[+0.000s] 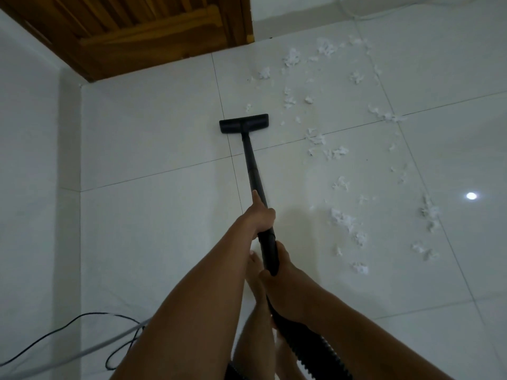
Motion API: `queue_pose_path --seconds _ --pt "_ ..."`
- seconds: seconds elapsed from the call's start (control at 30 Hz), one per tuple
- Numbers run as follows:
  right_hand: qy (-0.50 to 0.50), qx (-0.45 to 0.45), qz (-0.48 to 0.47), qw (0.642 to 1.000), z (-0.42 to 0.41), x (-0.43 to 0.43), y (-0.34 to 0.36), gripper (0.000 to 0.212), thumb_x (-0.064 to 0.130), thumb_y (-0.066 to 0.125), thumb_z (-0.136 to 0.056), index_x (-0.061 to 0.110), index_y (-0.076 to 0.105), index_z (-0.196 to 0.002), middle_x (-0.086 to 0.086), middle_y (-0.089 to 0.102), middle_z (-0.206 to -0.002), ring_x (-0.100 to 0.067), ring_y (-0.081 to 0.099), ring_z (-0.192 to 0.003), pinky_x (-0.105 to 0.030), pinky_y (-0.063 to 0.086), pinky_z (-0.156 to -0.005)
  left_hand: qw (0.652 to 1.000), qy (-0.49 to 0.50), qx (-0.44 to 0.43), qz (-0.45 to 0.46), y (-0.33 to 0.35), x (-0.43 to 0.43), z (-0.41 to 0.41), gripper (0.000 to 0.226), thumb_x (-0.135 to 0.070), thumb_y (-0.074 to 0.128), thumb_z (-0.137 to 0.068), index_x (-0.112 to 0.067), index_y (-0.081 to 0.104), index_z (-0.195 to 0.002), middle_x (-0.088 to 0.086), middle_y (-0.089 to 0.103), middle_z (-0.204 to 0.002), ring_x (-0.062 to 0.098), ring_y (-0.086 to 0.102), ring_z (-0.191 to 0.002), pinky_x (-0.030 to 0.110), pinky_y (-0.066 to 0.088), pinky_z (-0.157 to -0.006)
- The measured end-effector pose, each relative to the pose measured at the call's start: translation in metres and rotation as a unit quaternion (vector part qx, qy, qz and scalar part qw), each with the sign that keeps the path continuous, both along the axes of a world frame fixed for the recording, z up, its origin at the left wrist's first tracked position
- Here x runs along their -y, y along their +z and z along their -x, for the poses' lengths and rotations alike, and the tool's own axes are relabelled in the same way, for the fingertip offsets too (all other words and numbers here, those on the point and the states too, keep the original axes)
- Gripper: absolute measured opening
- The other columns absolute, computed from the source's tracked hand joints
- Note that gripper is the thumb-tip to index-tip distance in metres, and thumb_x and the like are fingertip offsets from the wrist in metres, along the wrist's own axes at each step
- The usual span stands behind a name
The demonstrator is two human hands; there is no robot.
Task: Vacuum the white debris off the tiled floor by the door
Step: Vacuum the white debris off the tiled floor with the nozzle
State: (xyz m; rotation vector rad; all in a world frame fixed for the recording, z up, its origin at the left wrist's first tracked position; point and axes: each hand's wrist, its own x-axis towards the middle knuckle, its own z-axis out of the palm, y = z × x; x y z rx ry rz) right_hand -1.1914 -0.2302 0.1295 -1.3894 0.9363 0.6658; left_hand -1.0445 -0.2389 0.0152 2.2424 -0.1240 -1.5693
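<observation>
- Gripping the black vacuum wand [253,171] w/ both hands: left hand [262,216] wrapped round the tube higher up, index finger laid along it; right hand [285,275] clamped on the thicker handle end just below, where the ribbed hose [310,349] starts.
- Floor head [244,123] sits flat on the tiled floor [164,229], right by a grout line, a bit out from the bottom of the wooden door [153,37].
- White debris [345,219] looks like torn paper/tissue bits, all lying to the right of the head. It's spread from the wall-side edge of the floor next to the door frame down toward the near right side, in loose clumps.
- Closest scraps are just beside the head's right end, one tiny bit [248,106] just ahead of it. Nothing under the head afaict.
- Progress, imo: the tiles left of the head, over to the wall, look clean, but can't tell if that's vacuumed or never messy. The bulk of the scraps are on the floor, so most of the job is left.
- Next prob means swinging the head right and working through the clumps strip by strip.
- A dark cable [55,333] + a grey cord lie at the near left of the floor, and a bare foot [256,272] shows under the arms. Watch the trip hazard.
</observation>
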Motion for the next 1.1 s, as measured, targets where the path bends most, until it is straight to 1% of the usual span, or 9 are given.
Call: queue_pose_path --seconds 0.1,0.17,0.23,0.3,0.37,0.53,0.73,0.87,1.1 --pt "-0.013 -0.01 -0.008 1.0 -0.022 0.015 -0.006 0.072 0.028 0.04 -0.104 0.046 -0.004 -0.158 -0.015 0.065 -0.102 -0.021 0.063 -0.064 -0.036 0.059 -0.067 1.0 -0.005 0.0 0.005 -0.003 0.017 -0.023 0.084 -0.019 0.041 -0.101 -0.034 -0.02 -0.157 0.016 0.057 -0.13 0.03 0.062 -0.108 0.043 0.054 -0.096" --pt "-0.024 -0.023 -0.016 0.999 -0.041 0.027 -0.01 0.071 0.032 0.04 -0.104 0.049 -0.006 -0.156 -0.014 0.064 -0.099 -0.022 0.064 -0.065 -0.039 0.062 -0.07 1.0 -0.009 -0.002 0.008 -0.005 0.032 -0.041 0.085 -0.018 0.04 -0.101 -0.034 -0.021 -0.157 0.017 0.055 -0.134 0.031 0.061 -0.11 0.043 0.053 -0.097" --pt "-0.041 -0.027 -0.027 0.998 -0.062 0.041 -0.013 0.071 0.034 0.04 -0.106 0.049 -0.007 -0.156 -0.014 0.064 -0.097 -0.02 0.063 -0.057 -0.034 0.06 -0.056 1.0 -0.014 -0.001 0.01 -0.007 0.047 -0.061 0.085 -0.017 0.04 -0.101 -0.034 -0.021 -0.157 0.018 0.053 -0.137 0.031 0.06 -0.112 0.042 0.052 -0.097" --pt "-0.057 -0.026 -0.031 0.998 -0.084 0.055 -0.013 0.072 0.031 0.04 -0.108 0.048 -0.009 -0.157 -0.016 0.064 -0.097 -0.015 0.058 -0.045 -0.024 0.05 -0.041 1.0 -0.02 -0.001 0.015 -0.011 0.063 -0.083 0.085 -0.017 0.041 -0.101 -0.034 -0.021 -0.157 0.018 0.05 -0.142 0.033 0.058 -0.116 0.044 0.051 -0.1" --pt "-0.061 -0.026 -0.024 0.997 -0.107 0.07 -0.011 0.072 0.028 0.039 -0.108 0.045 -0.01 -0.158 -0.016 0.063 -0.098 -0.012 0.055 -0.041 -0.018 0.043 -0.035 1.0 -0.024 -0.001 0.019 -0.014 0.078 -0.104 0.085 -0.018 0.041 -0.101 -0.034 -0.021 -0.157 0.017 0.047 -0.146 0.034 0.057 -0.119 0.045 0.049 -0.103" --pt "-0.061 -0.044 -0.016 0.997 -0.155 0.103 -0.012 0.071 0.026 0.037 -0.108 0.046 -0.009 -0.158 -0.019 0.063 -0.103 -0.01 0.053 -0.037 -0.018 0.042 -0.034 0.999 -0.027 -0.005 0.023 -0.015 0.114 -0.151 0.085 -0.018 0.041 -0.101 -0.035 -0.021 -0.157 0.016 0.048 -0.146 0.032 0.058 -0.118 0.044 0.05 -0.102" --pt "-0.068 -0.048 -0.004 0.997 -0.192 0.129 -0.005 0.069 0.024 0.038 -0.107 0.046 -0.003 -0.158 -0.016 0.06 -0.098 -0.01 0.053 -0.038 -0.016 0.041 -0.034 0.999 -0.03 -0.008 0.024 -0.012 0.143 -0.187 0.085 -0.019 0.041 -0.101 -0.035 -0.021 -0.157 0.019 0.054 -0.138 0.031 0.06 -0.113 0.041 0.052 -0.096" --pt "-0.07 -0.044 0.003 0.997 -0.203 0.135 -0.004 0.068 0.022 0.038 -0.106 0.044 0.0 -0.158 -0.012 0.058 -0.087 -0.006 0.05 -0.029 -0.015 0.039 -0.033 0.999 -0.028 -0.011 0.027 -0.007 0.15 -0.198 0.085 -0.016 0.041 -0.101 -0.034 -0.02 -0.157 0.018 0.052 -0.141 0.031 0.06 -0.113 0.037 0.053 -0.088" --pt "-0.073 -0.05 0.004 0.996 -0.215 0.143 -0.006 0.068 0.021 0.04 -0.105 0.041 0.003 -0.158 -0.013 0.06 -0.088 -0.009 0.054 -0.04 -0.017 0.042 -0.035 0.999 -0.022 -0.016 0.035 -0.01 0.159 -0.208 0.085 -0.015 0.041 -0.101 -0.033 -0.019 -0.158 0.02 0.051 -0.142 0.031 0.06 -0.114 0.035 0.052 -0.085"
